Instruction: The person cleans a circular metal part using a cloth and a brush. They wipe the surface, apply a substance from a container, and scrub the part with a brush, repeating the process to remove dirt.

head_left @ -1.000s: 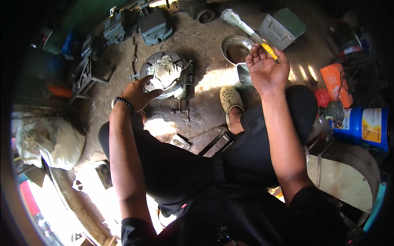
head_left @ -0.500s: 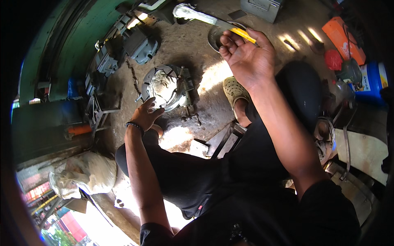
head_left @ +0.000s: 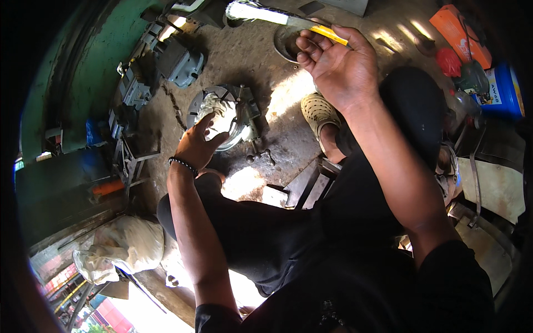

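My right hand [head_left: 343, 69] is raised, palm up, with its fingers closed on a paintbrush [head_left: 328, 35]. The brush has a yellow handle, a metal band and long pale bristles that point left. Below and to the left, my left hand [head_left: 199, 141] wears a dark bead bracelet. Its thumb and fingers are apart, and the fingertips overlap the near edge of a crumpled white cloth [head_left: 222, 112]; whether they touch it I cannot tell. The cloth lies on a round metal rotary table [head_left: 195, 105] on the floor. A crank handle [head_left: 261, 157] sticks out at its near side.
Grey machine vises [head_left: 182, 65] stand at the far left. A round pan [head_left: 283, 47] lies behind my right hand. On the right are an orange box [head_left: 458, 36], a red bundle [head_left: 448, 64] and a blue container [head_left: 506, 91]. A plastic bag [head_left: 125, 244] sits at the lower left.
My left hand has moved up and forward, so its fingers now overlap the cloth. My right hand keeps hold of the paintbrush and has shifted slightly up.
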A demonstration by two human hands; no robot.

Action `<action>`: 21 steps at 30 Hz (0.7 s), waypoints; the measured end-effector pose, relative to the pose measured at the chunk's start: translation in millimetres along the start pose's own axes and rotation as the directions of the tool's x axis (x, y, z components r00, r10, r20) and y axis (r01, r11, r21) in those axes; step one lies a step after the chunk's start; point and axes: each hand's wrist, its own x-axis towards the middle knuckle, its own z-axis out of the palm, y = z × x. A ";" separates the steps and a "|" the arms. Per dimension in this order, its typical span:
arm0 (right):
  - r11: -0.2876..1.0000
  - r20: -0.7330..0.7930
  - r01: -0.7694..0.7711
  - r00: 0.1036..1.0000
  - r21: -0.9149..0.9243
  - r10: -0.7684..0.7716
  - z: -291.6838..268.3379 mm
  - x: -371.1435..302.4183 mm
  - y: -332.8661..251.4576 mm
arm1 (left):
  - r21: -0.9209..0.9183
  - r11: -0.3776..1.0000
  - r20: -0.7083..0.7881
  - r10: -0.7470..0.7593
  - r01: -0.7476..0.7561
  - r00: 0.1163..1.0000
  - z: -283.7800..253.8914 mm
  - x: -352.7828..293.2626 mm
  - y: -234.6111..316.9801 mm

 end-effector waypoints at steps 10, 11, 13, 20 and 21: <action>0.984 0.039 -0.025 0.999 -0.174 0.032 2.2 8.7 33.1 | -0.018 0.995 -0.129 0.093 -0.096 0.987 -31.7 -19.4 -6.9; 0.983 0.022 -0.036 0.999 -0.181 0.040 3.5 8.8 36.2 | -0.030 0.995 -0.146 0.087 -0.093 0.985 -35.6 -23.1 -9.9; 0.982 0.013 -0.066 0.998 -0.176 0.069 5.9 9.7 41.9 | -0.048 0.996 -0.184 0.071 -0.081 0.980 -42.1 -32.0 -15.7; 0.802 -0.159 -0.129 0.986 -0.583 0.043 -6.6 20.0 71.9 | -0.159 0.986 -0.239 0.018 -0.058 0.971 -59.8 -58.6 -34.3; 0.757 -0.194 -0.168 0.979 -0.632 0.055 -12.3 23.4 77.9 | -0.162 0.985 -0.250 0.011 -0.053 0.968 -61.3 -59.9 -36.5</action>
